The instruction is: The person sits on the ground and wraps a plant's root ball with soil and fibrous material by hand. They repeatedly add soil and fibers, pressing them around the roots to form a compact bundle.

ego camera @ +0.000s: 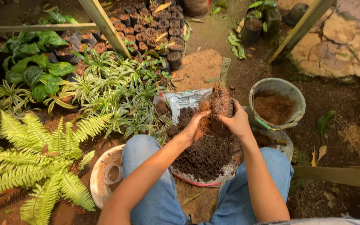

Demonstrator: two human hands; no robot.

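Both my hands hold a brown root ball point(220, 105) with orange fibrous roots and a cut green leaf stub sticking up from it. My left hand point(195, 127) cups its left side, fingers wrapped around the roots. My right hand point(237, 122) grips its right side. The root ball hangs above a heap of dark soil point(207, 156) lying on a round tray with a red rim point(190, 181) between my knees.
A grey bucket point(256, 90) of brown coconut fibre stands to the right. A grey soil bag point(186, 99) lies behind the heap. Striped spider plants point(117, 89), ferns point(38, 158) and several small black pots of soil point(151, 29) fill the left. An upturned white bowl point(98, 177) lies by my left knee.
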